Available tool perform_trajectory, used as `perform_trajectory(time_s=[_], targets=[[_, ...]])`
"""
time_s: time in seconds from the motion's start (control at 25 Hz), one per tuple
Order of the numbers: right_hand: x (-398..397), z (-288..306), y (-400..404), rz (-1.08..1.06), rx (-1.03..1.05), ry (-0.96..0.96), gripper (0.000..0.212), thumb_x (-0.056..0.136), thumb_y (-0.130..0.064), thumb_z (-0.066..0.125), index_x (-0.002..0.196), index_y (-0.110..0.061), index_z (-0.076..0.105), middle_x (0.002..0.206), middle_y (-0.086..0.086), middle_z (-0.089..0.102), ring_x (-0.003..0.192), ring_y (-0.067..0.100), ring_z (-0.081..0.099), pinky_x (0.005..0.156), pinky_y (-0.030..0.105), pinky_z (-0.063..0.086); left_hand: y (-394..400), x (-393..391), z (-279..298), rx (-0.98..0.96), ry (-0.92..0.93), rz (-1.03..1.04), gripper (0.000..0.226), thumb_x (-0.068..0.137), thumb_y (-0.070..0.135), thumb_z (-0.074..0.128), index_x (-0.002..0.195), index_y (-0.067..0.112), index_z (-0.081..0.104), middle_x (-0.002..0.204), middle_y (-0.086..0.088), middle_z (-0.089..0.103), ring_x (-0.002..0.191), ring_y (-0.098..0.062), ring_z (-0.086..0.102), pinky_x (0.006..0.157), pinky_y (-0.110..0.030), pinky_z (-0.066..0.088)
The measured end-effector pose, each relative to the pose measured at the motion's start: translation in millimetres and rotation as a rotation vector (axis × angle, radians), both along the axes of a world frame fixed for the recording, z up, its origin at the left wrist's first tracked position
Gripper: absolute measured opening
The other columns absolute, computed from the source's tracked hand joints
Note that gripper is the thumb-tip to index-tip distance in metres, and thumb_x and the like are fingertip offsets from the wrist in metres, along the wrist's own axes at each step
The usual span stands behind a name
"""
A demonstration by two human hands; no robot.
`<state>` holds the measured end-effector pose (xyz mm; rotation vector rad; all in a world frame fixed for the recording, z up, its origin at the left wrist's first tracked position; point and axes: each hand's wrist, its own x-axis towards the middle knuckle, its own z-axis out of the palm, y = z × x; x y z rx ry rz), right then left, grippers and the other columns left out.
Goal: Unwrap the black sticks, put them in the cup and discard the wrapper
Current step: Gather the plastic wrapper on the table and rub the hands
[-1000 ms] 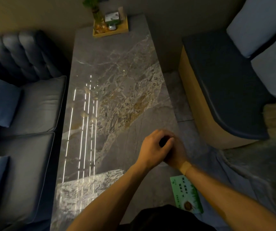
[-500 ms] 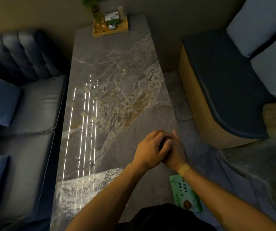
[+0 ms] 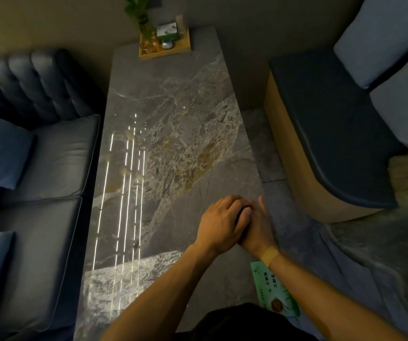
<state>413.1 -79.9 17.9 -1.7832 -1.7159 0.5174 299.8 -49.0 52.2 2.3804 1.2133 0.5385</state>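
My left hand (image 3: 219, 223) and my right hand (image 3: 259, 230) are pressed together over the near right edge of the marble table (image 3: 173, 134). The left hand lies on top, fingers curled around a small dark thing (image 3: 240, 217), seemingly the black sticks, of which only a sliver shows between the fingers. My right hand sits underneath with one finger pointing away from me; its other fingers are hidden. A tan band wraps the right wrist. No cup and no wrapper can be made out.
A wooden tray (image 3: 184, 46) with a plant vase and a green box stands at the table's far end. A green printed leaflet (image 3: 275, 291) lies under my right forearm. A dark sofa (image 3: 38, 156) runs along the left, a cushioned bench (image 3: 321, 134) along the right.
Both hands stayed joined and drifted slightly toward me. The left fingers closed further over the dark thing, so less of it shows, and a right finger straightened out.
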Motion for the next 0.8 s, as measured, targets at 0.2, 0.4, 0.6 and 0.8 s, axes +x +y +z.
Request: perform_trajectory(time_s=[0.2,0.4,0.6,0.8], targets=[[1,-6,8,0.077,-0.031,-0.345,0.045,0.068,-0.037,0.057,0.106,-0.012,0.058,0.102,0.015,0.072,0.111,0.021,0.040,0.105,0.048,0.023,2,0,-6,-0.031,0.065,0.027,0.038,0.102,0.041,0.032,0.111,0.021,0.064,0.116,0.000,0.063,0.098,-0.017,0.060,0.077,-0.034,0.051],[3,-13,7,0.118,-0.120,-0.352,0.048,0.070,-0.049,0.039,0.108,-0.025,0.054,0.110,0.002,0.069,0.120,0.017,0.047,0.114,0.047,0.025,4,-4,-3,-0.117,-0.006,0.047,0.040,0.100,0.050,0.030,0.116,0.028,0.060,0.119,0.006,0.061,0.104,-0.008,0.057,0.084,-0.025,0.048],[6,-13,4,0.097,-0.144,-0.192,0.062,0.062,-0.064,0.062,0.109,-0.024,0.056,0.114,-0.001,0.065,0.126,0.024,0.049,0.107,0.048,0.038,-1,-14,-2,-0.747,-0.727,0.511,0.041,0.097,0.050,0.036,0.118,0.026,0.061,0.121,0.006,0.064,0.112,-0.006,0.060,0.096,-0.033,0.049],[0,-12,2,0.064,-0.089,-0.158,0.067,0.060,-0.062,0.068,0.112,-0.023,0.052,0.123,0.006,0.052,0.122,0.029,0.046,0.094,0.044,0.048,-5,-33,-12,-0.890,-0.819,0.511,0.040,0.097,0.051,0.040,0.122,0.028,0.061,0.128,0.001,0.064,0.119,-0.014,0.060,0.109,-0.044,0.042]])
